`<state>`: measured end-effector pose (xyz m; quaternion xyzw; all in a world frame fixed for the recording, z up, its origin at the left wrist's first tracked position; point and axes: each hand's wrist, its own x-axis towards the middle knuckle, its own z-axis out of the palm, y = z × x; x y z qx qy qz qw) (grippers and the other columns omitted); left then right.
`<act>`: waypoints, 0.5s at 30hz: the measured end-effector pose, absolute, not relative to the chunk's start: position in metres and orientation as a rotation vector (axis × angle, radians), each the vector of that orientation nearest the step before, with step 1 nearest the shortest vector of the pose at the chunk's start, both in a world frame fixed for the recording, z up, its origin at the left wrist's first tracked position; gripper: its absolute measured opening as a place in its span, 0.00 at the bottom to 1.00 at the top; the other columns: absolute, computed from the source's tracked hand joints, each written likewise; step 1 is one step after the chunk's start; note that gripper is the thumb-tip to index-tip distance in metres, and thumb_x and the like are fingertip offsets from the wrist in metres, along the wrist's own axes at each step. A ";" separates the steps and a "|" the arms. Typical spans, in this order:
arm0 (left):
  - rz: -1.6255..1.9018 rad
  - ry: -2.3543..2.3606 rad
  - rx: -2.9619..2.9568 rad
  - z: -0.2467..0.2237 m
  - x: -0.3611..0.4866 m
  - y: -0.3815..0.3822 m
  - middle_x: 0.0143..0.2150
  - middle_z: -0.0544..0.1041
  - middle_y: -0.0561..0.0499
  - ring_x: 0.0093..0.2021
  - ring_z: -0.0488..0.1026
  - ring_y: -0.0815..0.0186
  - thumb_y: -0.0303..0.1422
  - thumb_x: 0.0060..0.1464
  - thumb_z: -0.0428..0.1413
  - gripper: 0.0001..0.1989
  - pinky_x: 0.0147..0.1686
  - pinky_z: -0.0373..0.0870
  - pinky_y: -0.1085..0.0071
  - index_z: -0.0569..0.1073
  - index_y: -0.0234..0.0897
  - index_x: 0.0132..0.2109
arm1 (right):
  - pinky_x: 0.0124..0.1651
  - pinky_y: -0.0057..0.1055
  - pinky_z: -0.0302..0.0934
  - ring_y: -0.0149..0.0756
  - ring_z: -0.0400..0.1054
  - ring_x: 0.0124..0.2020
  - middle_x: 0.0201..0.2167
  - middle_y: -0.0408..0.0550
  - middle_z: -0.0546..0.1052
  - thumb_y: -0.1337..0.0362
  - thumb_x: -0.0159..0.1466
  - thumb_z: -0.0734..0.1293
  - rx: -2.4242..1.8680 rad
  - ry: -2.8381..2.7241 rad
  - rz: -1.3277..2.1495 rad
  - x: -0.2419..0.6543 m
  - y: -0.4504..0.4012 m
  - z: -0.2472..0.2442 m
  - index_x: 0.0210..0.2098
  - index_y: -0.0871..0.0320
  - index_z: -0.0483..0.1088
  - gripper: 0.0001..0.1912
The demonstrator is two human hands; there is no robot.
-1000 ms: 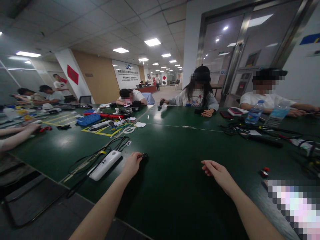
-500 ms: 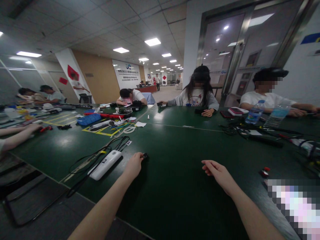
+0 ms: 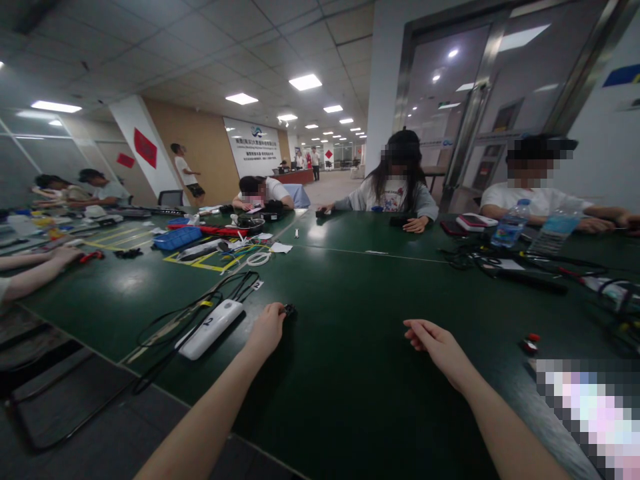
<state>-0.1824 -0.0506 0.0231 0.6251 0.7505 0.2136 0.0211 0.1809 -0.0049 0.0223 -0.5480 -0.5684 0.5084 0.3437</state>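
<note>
My left hand [image 3: 267,329] is closed on a small black object [image 3: 290,311], which pokes out past the fingertips just above the dark green table [image 3: 345,373]. Its kind is too small and dark to make out. To the left of that hand lies a white power bank [image 3: 213,330] marked 2, with black cables around it. My right hand [image 3: 436,343] rests side-on at the right, its fingers loosely stretched and slightly curled. I see nothing in it. A small black and red item [image 3: 531,344] lies farther right, apart from that hand.
A blue basket [image 3: 178,238], coiled white cable [image 3: 259,259] and tools lie at far left. Two water bottles [image 3: 510,223] stand at far right near tangled black cables. A blurred-out screen [image 3: 590,413] lies at near right. Several people sit around the table.
Both my hands stay almost in place; the black object has turned slightly in my left fingers. In the background a walking person has come out left of the sign.
</note>
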 end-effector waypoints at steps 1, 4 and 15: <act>0.648 2.325 1.945 0.024 -0.182 -0.051 0.44 0.69 0.43 0.43 0.68 0.63 0.31 0.55 0.42 0.12 0.41 0.63 0.69 0.65 0.32 0.43 | 0.38 0.34 0.61 0.38 0.65 0.34 0.33 0.47 0.73 0.53 0.55 0.60 -1.427 -1.473 1.322 0.181 -0.005 0.023 0.40 0.55 0.69 0.18; 0.611 2.305 1.981 0.025 -0.181 -0.052 0.44 0.68 0.44 0.43 0.68 0.63 0.32 0.55 0.42 0.12 0.42 0.63 0.69 0.65 0.33 0.44 | 0.38 0.34 0.61 0.38 0.66 0.34 0.32 0.47 0.73 0.53 0.54 0.60 -1.445 -1.460 1.324 0.180 -0.005 0.024 0.40 0.55 0.70 0.18; 0.646 2.252 2.007 0.024 -0.182 -0.052 0.44 0.68 0.47 0.41 0.68 0.64 0.32 0.55 0.42 0.12 0.42 0.63 0.70 0.66 0.38 0.43 | 0.38 0.35 0.61 0.38 0.65 0.34 0.32 0.48 0.73 0.53 0.55 0.60 -1.436 -1.467 1.318 0.180 -0.005 0.024 0.39 0.55 0.69 0.18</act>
